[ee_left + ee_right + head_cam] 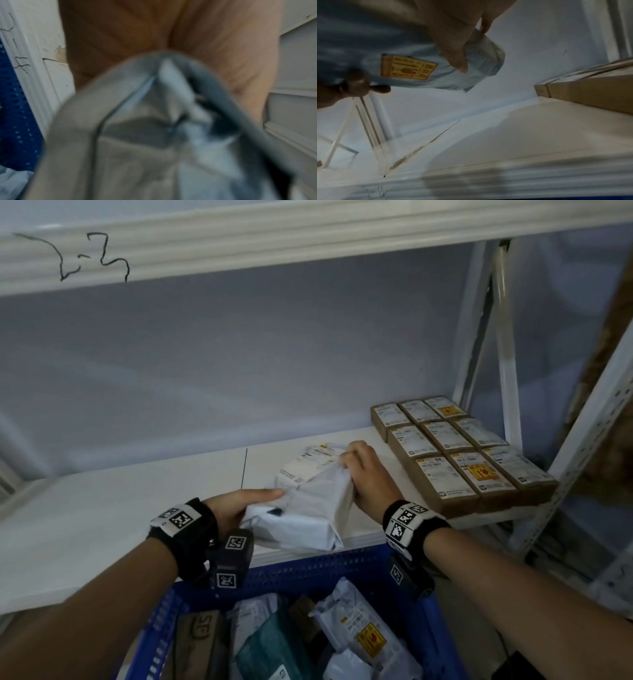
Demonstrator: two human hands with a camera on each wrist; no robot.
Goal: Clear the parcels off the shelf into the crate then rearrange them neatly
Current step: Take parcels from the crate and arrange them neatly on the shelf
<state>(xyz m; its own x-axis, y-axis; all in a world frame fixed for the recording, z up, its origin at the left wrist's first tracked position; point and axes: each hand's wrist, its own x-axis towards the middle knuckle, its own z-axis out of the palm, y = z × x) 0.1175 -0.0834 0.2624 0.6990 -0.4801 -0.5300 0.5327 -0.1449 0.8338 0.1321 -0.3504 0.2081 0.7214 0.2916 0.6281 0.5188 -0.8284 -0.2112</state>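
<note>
Head view: a white plastic mailer parcel with a printed label [308,501] sits between both hands at the front edge of the white shelf board [120,508], its near end overhanging the blue perforated plastic crate [308,570] below. The left hand [236,508] cups the parcel's near-left corner, thumb stretched flat along the top edge and fingers tucked beneath, forearm reaching in from the lower left. The right hand [368,474] clamps the far-right edge, fingers curled over the crumpled plastic, knuckles up, wrist bent inward. The right wrist view shows a yellow warning sticker [408,67] on the parcel's underside, with the thumb pressed against the bag beside it. The left wrist view is blurred; only folded grey-white plastic against the palm can be told. Just right of the right hand, nine brown cardboard boxes with white labels [455,446] lie in a tight grid on the shelf. Below the grip, the crate holds several mailer bags [359,631].
</note>
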